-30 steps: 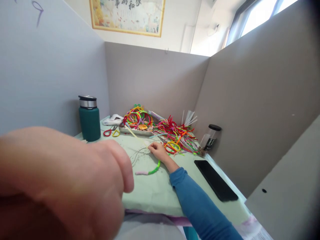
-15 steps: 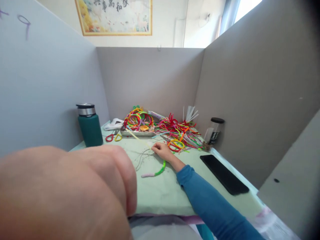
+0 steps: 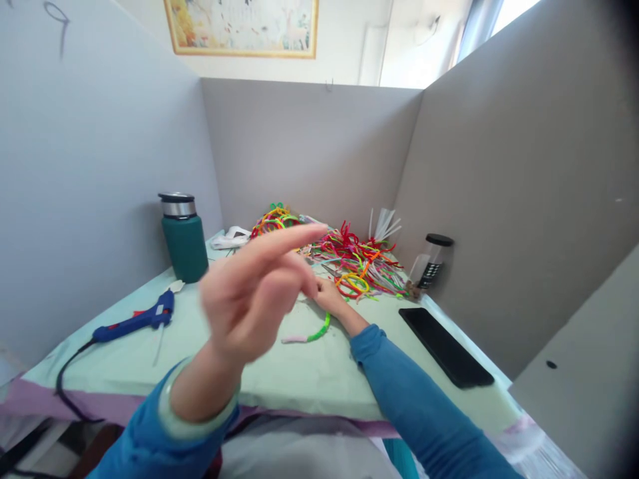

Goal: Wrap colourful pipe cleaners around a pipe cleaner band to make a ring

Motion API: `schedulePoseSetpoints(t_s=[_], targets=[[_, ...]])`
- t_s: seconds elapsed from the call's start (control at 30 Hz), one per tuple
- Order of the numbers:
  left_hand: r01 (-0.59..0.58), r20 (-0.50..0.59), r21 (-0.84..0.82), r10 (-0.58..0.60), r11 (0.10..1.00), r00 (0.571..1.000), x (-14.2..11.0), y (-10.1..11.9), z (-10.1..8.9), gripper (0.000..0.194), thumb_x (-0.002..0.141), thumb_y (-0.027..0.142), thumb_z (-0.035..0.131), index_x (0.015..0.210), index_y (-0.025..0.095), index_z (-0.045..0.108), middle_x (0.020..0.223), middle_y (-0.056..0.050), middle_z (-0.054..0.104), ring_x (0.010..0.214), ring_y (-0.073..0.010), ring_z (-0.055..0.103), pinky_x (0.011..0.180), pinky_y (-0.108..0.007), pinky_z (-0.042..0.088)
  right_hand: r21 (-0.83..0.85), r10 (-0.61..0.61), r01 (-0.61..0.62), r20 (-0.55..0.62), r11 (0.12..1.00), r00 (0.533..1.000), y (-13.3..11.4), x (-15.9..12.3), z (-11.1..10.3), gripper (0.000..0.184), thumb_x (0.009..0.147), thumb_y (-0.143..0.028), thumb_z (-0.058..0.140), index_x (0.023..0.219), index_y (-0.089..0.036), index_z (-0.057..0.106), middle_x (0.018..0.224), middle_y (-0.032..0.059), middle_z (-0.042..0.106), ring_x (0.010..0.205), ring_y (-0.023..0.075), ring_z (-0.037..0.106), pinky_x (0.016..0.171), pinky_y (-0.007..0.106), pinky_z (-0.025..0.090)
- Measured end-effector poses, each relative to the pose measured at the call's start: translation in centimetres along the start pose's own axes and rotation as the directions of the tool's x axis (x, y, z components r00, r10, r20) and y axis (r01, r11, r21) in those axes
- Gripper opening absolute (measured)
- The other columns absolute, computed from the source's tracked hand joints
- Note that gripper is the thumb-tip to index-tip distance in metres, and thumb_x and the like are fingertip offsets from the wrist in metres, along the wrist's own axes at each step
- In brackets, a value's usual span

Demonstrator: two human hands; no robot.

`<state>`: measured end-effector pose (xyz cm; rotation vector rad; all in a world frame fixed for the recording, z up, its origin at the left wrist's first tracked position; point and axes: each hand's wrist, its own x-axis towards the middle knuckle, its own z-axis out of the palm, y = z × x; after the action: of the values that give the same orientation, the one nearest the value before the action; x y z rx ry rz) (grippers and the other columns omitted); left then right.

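Note:
My left hand (image 3: 254, 286) is raised close to the camera and blurred. Its index finger stretches to the right, the other fingers are curled, and nothing shows in it. Behind it, my right hand (image 3: 329, 297) rests low over the table with its fingers closed. Their tips are largely covered by the left hand, so I cannot see what they pinch. A curved green and pale pink pipe cleaner piece (image 3: 318, 334) lies on the table just below the right wrist. Beyond the hands is a heap of colourful pipe cleaners (image 3: 349, 247), partly hidden by the left hand.
A blue glue gun (image 3: 137, 321) with a black cord lies on the left, near a green bottle (image 3: 184, 243). On the right are a black phone (image 3: 446, 346) and a clear black-lidded container (image 3: 434, 261). Grey partitions (image 3: 309, 140) enclose the table (image 3: 319, 379) on three sides.
My left hand, a large blur at lower left before, has moved away from the camera toward the right hand, uncovering the glue gun. My right hand stays nearly in place.

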<state>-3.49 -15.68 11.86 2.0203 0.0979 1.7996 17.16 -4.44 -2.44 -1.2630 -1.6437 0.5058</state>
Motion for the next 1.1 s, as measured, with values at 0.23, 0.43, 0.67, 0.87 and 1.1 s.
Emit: schedulePoseSetpoints(t_s=[0.23, 0.43, 0.67, 0.87, 1.1], targets=[[0.216, 0.22, 0.687, -0.482, 0.694, 0.848, 0.0, -12.6, 1.5, 0.02, 0.083, 0.025, 0.055, 0.085, 0.017, 0.072, 0.079, -0.004, 0.071, 0.07, -0.0139, 0.061, 0.066, -0.023, 0.044, 0.03, -0.002, 0.003, -0.036, 1.0, 0.999, 0.2, 0.2, 0.1, 0.017, 0.076, -0.031, 0.059, 0.065, -0.018, 0.058, 0.059, -0.0008, 0.058, 0.059, 0.0143, 0.051, 0.061, 0.027, 0.039], [0.091, 0.259, 0.878, -0.628, 0.469, 0.734, -3.7, -16.1, 1.6, 0.024, 0.084, 0.022, 0.049, 0.091, 0.022, 0.072, 0.096, -0.006, 0.07, 0.089, -0.0182, 0.063, 0.073, -0.025, 0.043, 0.067, 0.036, -0.034, -0.032, 0.997, 0.999, 0.9, 0.5, 0.4, 0.014, 0.075, -0.029, 0.058, 0.067, -0.018, 0.059, 0.057, -0.0015, 0.057, 0.055, 0.0127, 0.05, 0.056, 0.025, 0.037], [0.114, 0.24, 0.869, -0.613, 0.481, 0.753, -4.8, -17.1, 2.1, 0.028, 0.082, 0.016, 0.05, 0.107, 0.021, 0.063, 0.102, -0.006, 0.07, 0.092, -0.018, 0.063, 0.077, -0.025, 0.043, 0.165, 0.102, -0.093, -0.048, 0.982, 0.994, 0.9, 0.7, 0.4, 0.019, 0.074, -0.036, 0.06, 0.067, -0.019, 0.058, 0.052, -0.003, 0.055, 0.05, 0.0122, 0.047, 0.052, 0.025, 0.036], [0.134, 0.227, 0.863, -0.611, 0.487, 0.759, -5.0, -17.7, 2.2, 0.019, 0.084, 0.02, 0.052, 0.1, 0.02, 0.062, 0.093, -0.006, 0.071, 0.086, -0.0188, 0.064, 0.072, -0.026, 0.042, 0.209, 0.115, -0.101, -0.058, 0.973, 0.992, 0.5, 0.5, 0.2, 0.021, 0.073, -0.037, 0.06, 0.065, -0.019, 0.057, 0.051, -0.0032, 0.053, 0.048, 0.0111, 0.045, 0.048, 0.023, 0.033], [0.146, 0.221, 0.851, -0.597, 0.504, 0.772, -5.0, -17.7, 2.1, 0.02, 0.086, 0.022, 0.049, 0.1, 0.02, 0.063, 0.089, -0.005, 0.072, 0.082, -0.0176, 0.064, 0.07, -0.025, 0.041, 0.243, 0.163, -0.158, 0.001, 0.957, 0.987, -0.3, 0.4, 0.1, 0.023, 0.077, -0.04, 0.054, 0.07, -0.019, 0.057, 0.052, -0.0042, 0.053, 0.039, 0.0086, 0.037, 0.041, 0.023, 0.028]])
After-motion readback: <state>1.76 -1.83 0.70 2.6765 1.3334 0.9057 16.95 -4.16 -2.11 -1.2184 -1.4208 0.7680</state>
